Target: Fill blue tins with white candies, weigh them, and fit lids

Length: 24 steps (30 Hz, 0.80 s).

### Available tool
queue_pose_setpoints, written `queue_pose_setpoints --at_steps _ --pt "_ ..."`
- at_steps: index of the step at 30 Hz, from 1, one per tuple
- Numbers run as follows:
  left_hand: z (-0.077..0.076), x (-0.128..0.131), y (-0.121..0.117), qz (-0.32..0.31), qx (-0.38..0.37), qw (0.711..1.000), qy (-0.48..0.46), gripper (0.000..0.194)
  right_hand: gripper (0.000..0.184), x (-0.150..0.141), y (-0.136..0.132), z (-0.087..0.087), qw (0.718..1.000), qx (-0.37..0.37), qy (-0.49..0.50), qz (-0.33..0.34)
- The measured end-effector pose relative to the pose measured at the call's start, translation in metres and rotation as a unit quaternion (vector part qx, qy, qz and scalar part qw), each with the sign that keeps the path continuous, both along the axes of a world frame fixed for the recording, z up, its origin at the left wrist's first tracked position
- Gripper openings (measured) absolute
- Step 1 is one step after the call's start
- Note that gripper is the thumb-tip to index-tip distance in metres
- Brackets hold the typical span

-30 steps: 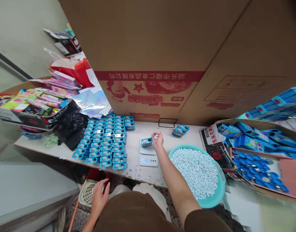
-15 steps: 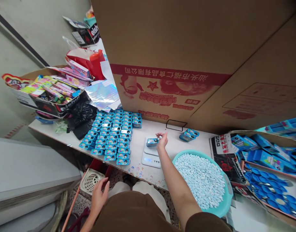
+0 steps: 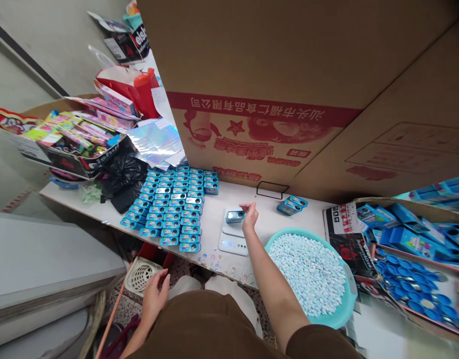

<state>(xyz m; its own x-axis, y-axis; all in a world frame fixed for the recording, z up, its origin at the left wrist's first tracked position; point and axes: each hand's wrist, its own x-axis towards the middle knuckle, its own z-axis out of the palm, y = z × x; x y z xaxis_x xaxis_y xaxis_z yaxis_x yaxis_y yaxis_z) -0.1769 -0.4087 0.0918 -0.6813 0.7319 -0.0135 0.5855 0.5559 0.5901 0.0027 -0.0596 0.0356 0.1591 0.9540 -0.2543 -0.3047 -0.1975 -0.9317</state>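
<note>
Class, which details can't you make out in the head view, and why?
All in the head view:
Reading on the scale: digits too small and blurred.
Palm of the right hand: hidden by the hand itself.
Floor of the basin: covered by white pieces.
Far end of the right-hand carton: cut off by the picture's right edge.

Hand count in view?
2. Left hand: low, near the white basket. Right hand: at the right end of the blue box on the scale. No other hands show.
</note>
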Motion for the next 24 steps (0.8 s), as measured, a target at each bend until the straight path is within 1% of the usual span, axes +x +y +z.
queue_pose_setpoints --at_steps 4,8,16,20,24 --pt "-0.004 -0.002 0.003 -0.006 -0.008 1.0 -0.004 0.038 0.054 0.011 -0.004 0.003 0.999 0.019 -0.036 -0.014" --pt "-0.006 -0.004 0.007 -0.012 -0.013 1.0 -0.011 0.037 0.054 0.03 -0.01 0.003 0.996 0.012 -0.071 -0.043" --pt "-0.007 -0.005 0.02 -0.03 -0.022 0.998 -0.042 0.039 0.055 0.089 -0.027 -0.003 0.981 -0.001 -0.153 -0.122" --pt "-0.01 -0.006 0.03 -0.058 -0.017 0.997 -0.037 0.038 0.055 0.118 -0.044 -0.004 0.969 -0.006 -0.195 -0.154" --pt "-0.011 -0.007 0.047 -0.114 -0.005 0.993 -0.019 0.035 0.055 0.143 -0.065 -0.006 0.954 -0.024 -0.246 -0.17"
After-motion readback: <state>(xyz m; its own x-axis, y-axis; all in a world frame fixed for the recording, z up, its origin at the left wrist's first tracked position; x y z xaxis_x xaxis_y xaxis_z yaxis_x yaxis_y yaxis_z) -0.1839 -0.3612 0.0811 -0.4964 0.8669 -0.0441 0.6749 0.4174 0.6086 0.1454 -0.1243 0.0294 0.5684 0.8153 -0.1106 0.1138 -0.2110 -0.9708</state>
